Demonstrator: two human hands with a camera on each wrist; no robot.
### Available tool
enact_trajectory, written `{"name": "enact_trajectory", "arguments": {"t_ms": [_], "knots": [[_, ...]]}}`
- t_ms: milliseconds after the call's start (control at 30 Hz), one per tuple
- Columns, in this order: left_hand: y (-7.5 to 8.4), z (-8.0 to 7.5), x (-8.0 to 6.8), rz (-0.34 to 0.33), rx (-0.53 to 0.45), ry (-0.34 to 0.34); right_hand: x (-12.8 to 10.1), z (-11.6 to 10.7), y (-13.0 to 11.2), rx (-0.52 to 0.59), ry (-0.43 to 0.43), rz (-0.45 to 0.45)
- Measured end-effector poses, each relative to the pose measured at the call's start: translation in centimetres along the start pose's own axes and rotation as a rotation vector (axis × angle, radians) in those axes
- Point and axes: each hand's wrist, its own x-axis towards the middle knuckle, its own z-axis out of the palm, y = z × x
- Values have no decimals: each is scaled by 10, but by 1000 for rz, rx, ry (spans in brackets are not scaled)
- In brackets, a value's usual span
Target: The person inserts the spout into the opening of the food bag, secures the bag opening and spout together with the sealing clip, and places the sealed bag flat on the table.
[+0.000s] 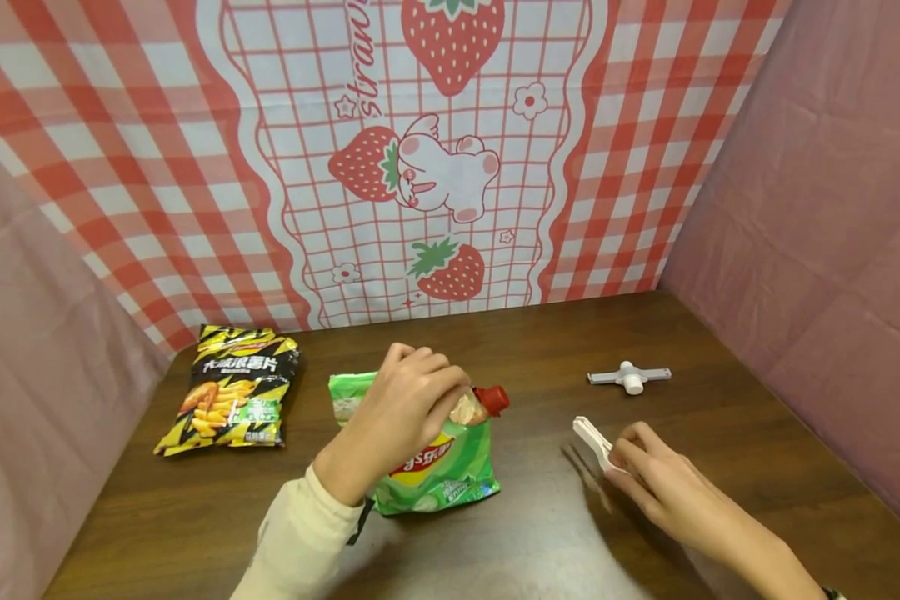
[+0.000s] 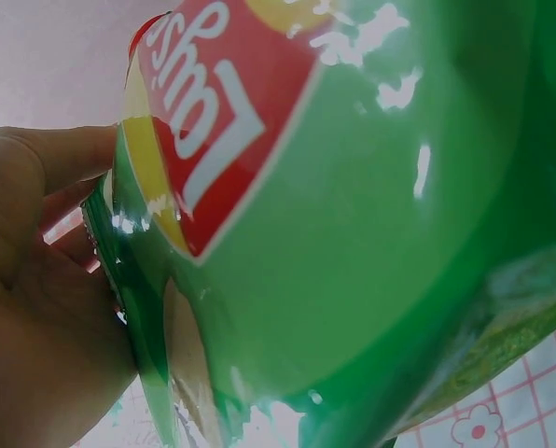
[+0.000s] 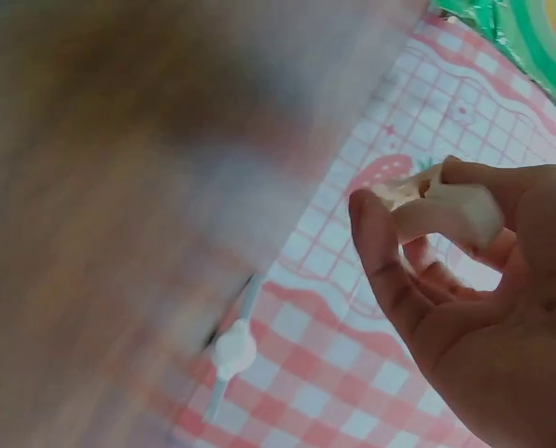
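My left hand (image 1: 416, 392) grips the top edge of a green bag of chips (image 1: 450, 475), which stands on the table. The left wrist view shows the bag's shiny front and red logo close up, with my left hand (image 2: 49, 280) at its edge. A red cap-like piece (image 1: 492, 400) sticks out at the bag's upper right corner, beside a crumpled pale patch. My right hand (image 1: 667, 483), to the right of the bag, pinches a long white bag clip (image 1: 592, 439) between thumb and fingers. In the right wrist view the white clip (image 3: 446, 213) is blurred.
A black and yellow bag of chips (image 1: 236, 392) lies at the back left of the brown table (image 1: 525, 542). At the back right lies a grey bar clip with a white round spout (image 1: 630, 377). A checked strawberry cloth (image 1: 450, 167) hangs behind, with pink cloth (image 1: 817, 233) on the right.
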Motion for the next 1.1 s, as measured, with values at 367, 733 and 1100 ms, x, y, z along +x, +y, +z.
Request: {"name": "enact_trajectory", "arguments": {"t_ms": [367, 733, 1100], "knots": [[-1, -1, -1, -3, 7, -1, 31, 3, -23, 285, 18, -61], [-1, -1, 0, -2, 12, 0, 33, 5, -35, 575, 10, 133], [-1, -1, 0, -5, 19, -1, 46, 12, -72, 656, 159, 180]]}}
